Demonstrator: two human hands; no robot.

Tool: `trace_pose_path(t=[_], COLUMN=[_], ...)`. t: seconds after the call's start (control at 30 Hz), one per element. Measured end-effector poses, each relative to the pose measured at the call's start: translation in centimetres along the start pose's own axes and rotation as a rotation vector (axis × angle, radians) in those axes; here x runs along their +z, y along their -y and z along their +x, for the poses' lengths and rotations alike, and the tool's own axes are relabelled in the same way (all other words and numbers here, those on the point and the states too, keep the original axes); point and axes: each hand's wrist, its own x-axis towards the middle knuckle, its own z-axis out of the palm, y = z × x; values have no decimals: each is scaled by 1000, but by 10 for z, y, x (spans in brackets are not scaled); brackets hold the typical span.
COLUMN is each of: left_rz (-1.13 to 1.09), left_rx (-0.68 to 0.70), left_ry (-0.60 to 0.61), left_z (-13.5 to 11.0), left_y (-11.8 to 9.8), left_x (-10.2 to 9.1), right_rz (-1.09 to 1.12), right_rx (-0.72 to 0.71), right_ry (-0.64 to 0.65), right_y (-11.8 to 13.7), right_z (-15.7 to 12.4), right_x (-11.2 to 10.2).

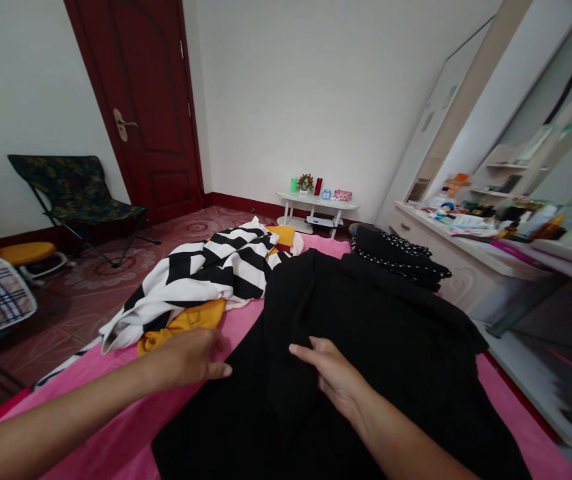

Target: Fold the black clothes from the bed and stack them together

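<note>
A large black garment (376, 320) lies spread over a pink bed cover (241, 327), with a fold of its cloth running down the left part. My right hand (336, 380) rests on the black cloth beside this fold, thumb and forefinger stretched out; its lower fingers are partly hidden. At the garment's left edge is my left hand (191, 360), thumb apart from the fingers and nothing visible in it. Just beyond it are a mustard-yellow cloth (186, 323) and a heaped black-and-white striped garment (206, 267).
A stack of folded black clothes with white dots (391, 253) sits at the far right of the bed. To the right stands a cluttered dresser (466, 250). A low white table (316, 198), a camouflage folding chair (79, 190) and a dark red door (146, 107) are farther off.
</note>
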Motion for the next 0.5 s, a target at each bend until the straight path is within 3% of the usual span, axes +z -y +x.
trace_pose_path(t=[0.07,0.17,0.33,0.4,0.5], left_rz=[-46,-84,-227,-286,-296], left_rx=[20,35,136,189,269], left_ry=[97,142,79,49,22], left_z=[-5,-9,-9,-12,-18], left_y=[-1,-9,-36,-52,-81], left_x=[6,12,9,6,2], right_rz=[-22,-26,2,-25,-61], right_rx=[-46,-149,-517,-537,-536], right_ry=[-21,-186,-373,-410,-455], right_y=[9,55,171,204,230], right_z=[2,10,23,24,19], right_x=[3,-3,-26,-32,-41])
